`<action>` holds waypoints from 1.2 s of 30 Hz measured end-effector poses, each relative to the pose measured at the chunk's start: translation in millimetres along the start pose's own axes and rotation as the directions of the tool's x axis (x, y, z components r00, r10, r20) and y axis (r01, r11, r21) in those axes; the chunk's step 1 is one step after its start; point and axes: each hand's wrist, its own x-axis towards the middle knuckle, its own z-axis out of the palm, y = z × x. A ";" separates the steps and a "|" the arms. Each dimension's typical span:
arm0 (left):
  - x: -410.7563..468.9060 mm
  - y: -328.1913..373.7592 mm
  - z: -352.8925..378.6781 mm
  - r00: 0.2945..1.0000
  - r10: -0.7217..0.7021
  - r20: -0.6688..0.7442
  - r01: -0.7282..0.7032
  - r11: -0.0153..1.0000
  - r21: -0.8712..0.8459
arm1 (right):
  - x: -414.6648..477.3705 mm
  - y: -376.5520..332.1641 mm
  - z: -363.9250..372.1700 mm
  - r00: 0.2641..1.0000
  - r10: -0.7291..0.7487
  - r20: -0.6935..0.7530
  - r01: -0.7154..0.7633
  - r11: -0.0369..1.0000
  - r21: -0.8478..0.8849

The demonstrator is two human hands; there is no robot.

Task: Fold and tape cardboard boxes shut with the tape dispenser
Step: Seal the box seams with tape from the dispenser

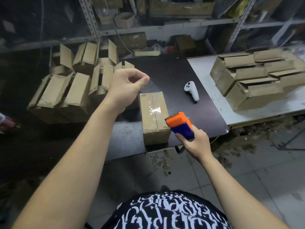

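A small cardboard box (154, 116) stands on the dark table (171, 75), its top flaps folded shut with clear tape along the seam. My right hand (193, 142) grips the blue handle of an orange and blue tape dispenser (179, 124), whose cutting edge sits at the box's near right corner. My left hand (127, 85) hovers above the box's far left end, thumb and fingers curled together in a pinch; a faint strip of clear tape seems to run from the fingertips, but I cannot tell for sure.
A white handheld controller (192, 90) lies on the table right of the box. Several open-flapped boxes (66, 95) are heaped at the left. Flattened boxes (254, 76) are stacked on a white table at the right. Metal shelving stands behind.
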 end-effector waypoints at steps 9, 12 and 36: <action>-8.8 6.6 13.8 0.969 0.214 0.122 -0.219 0.975 0.026 | 4.0 8.2 4.8 0.969 0.238 -0.068 -0.237 0.971 0.030; -20.3 5.0 31.6 0.904 0.344 0.255 -0.358 0.934 0.009 | 13.3 -0.9 6.2 0.940 0.339 -0.048 -0.332 0.937 0.109; -82.4 -4.8 26.3 0.971 -0.164 0.173 0.223 0.882 -0.414 | 51.9 -4.0 31.4 0.985 0.042 -0.169 -0.050 0.998 -0.044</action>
